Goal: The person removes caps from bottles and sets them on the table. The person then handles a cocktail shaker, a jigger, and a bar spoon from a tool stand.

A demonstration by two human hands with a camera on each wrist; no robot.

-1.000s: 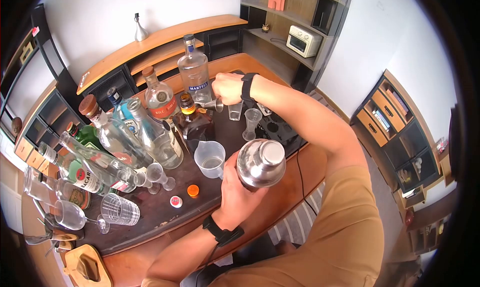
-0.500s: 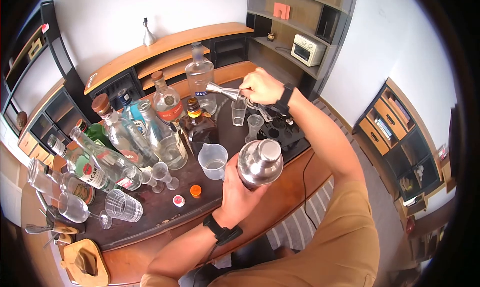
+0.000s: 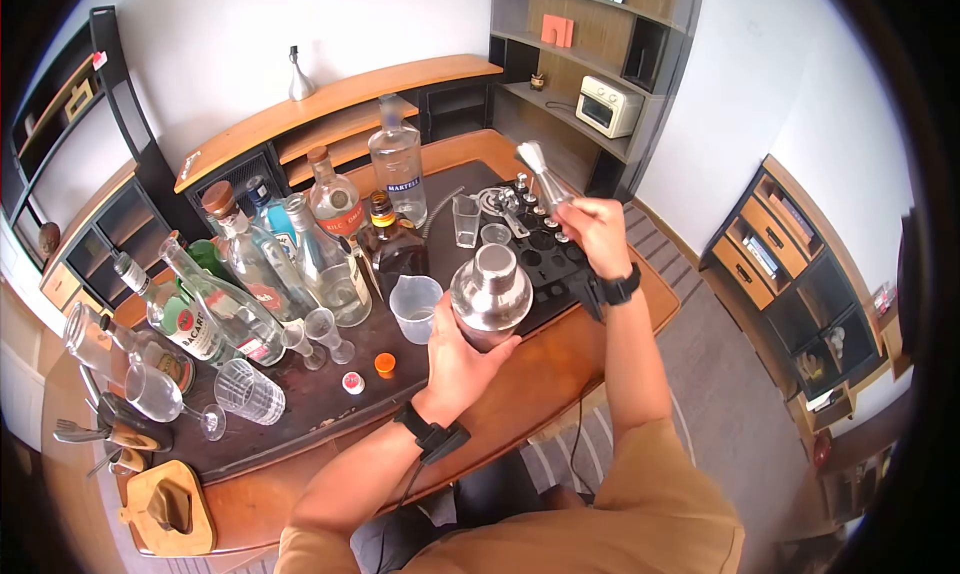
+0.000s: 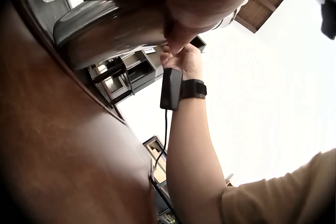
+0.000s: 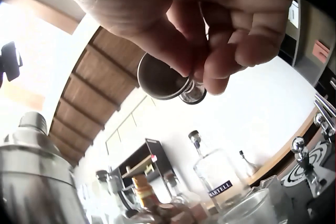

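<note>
My left hand (image 3: 458,369) grips a silver cocktail shaker (image 3: 492,299) with its cap on, fingers and thumb round the lower body. In the left wrist view the shaker (image 4: 105,27) lies slantwise over the table edge. My right hand (image 3: 597,236) pinches a metal double jigger (image 3: 545,177) by its lower end, to the right of the shaker and above a black bar-tool rack (image 3: 552,272). In the right wrist view thumb and fingertips hold the jigger (image 5: 163,81), one cup's rim facing the camera. A clear plastic measuring jug (image 3: 410,319) stands just left of the shaker.
Many liquor bottles crowd the left and back, including a dark brown one (image 3: 400,254) and a clear Martell bottle (image 3: 400,164). A small square glass (image 3: 466,219) stands before the rack. An orange cap (image 3: 385,364) and a white-red cap (image 3: 352,382) lie near the front edge.
My right hand has carried the jigger rightward from beside the brown bottle to above the rack, tipping it from nearly level to steeply slanted. My left hand keeps its grip on the shaker.
</note>
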